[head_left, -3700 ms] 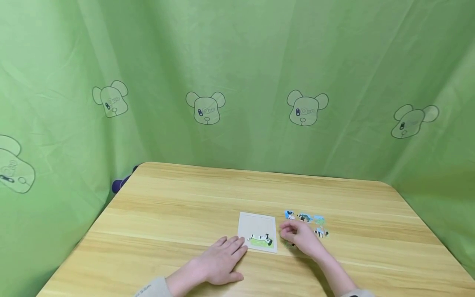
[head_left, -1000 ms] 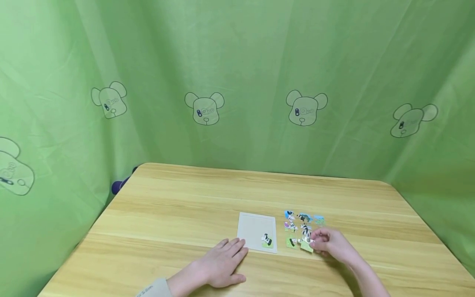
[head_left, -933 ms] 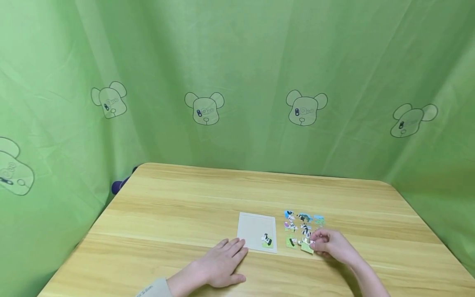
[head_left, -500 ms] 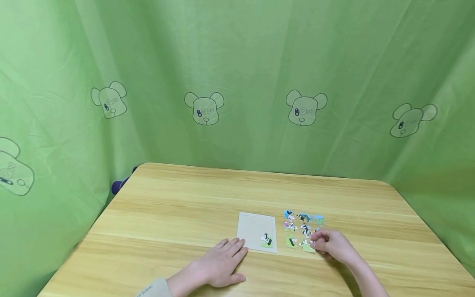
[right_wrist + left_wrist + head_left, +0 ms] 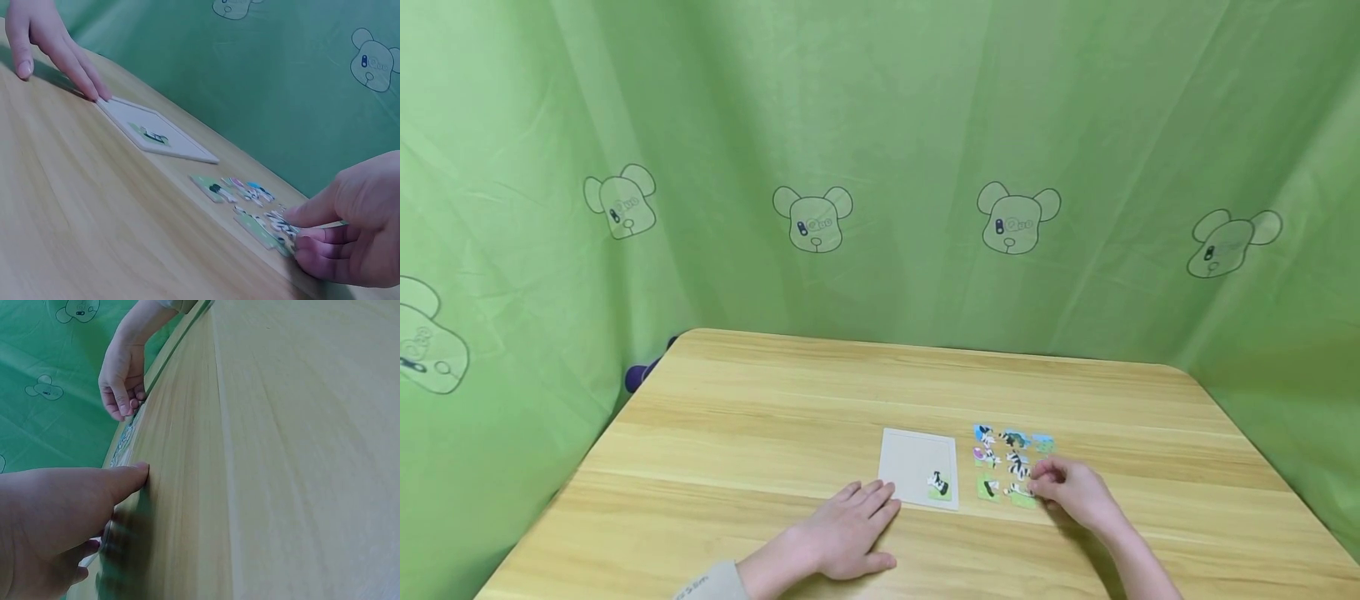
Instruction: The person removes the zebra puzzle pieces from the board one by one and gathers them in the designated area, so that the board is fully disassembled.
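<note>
My left hand (image 5: 853,533) lies flat with straight fingers, their tips on the near left corner of a pale puzzle tray (image 5: 913,454). In the tray's near right corner sits one puzzle piece (image 5: 939,483) with a black-and-white print on green. My right hand (image 5: 1075,492) is over the right side of a loose group of pieces, fingers bent and thumb close to the index finger. Beside its fingertips lies a green-and-white puzzle piece (image 5: 1021,493). In the right wrist view the fingertips (image 5: 305,242) touch or nearly touch the pieces; whether they pinch one is hidden.
Several other pieces lie in rough rows right of the tray, such as a raccoon-tailed piece (image 5: 1017,439), a striped piece (image 5: 1018,465) and a dark-and-green piece (image 5: 988,488). The wooden table (image 5: 737,417) is enclosed by a green curtain (image 5: 880,125) with bear-head prints.
A green-and-white piece from the tray's near edge now lies among the loose pieces, set down by my right hand. That hand has since risen slightly off it. My left hand has barely moved.
</note>
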A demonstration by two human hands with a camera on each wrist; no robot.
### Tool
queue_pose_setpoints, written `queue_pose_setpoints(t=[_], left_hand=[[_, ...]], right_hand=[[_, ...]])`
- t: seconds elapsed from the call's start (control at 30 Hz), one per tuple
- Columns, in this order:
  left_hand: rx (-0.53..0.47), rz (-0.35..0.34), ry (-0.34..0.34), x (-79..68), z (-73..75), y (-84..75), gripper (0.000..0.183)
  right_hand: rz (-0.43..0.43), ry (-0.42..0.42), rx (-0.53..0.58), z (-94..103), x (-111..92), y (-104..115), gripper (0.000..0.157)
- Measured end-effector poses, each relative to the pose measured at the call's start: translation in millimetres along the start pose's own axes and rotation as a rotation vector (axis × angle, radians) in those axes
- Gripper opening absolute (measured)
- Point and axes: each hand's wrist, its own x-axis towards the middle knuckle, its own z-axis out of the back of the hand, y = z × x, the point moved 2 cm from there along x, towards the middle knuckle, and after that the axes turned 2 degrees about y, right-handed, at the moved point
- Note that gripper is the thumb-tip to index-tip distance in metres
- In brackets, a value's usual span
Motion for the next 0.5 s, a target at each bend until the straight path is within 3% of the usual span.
queue_pose_setpoints(t=[0.23, 0.5], left_hand=[[-0.007, 0.011, 0.012, 0.1, -0.6, -0.3, 0.073], [-0.016, 0.008, 0.009, 0.8, -3.1, -0.2, 0.074]], right_hand=[[0.052, 0.017, 0.077, -12.3, 2.4, 20.5, 0.03], [0.124, 0.078, 0.132, -41.8, 11.2, 47.0, 0.029]])
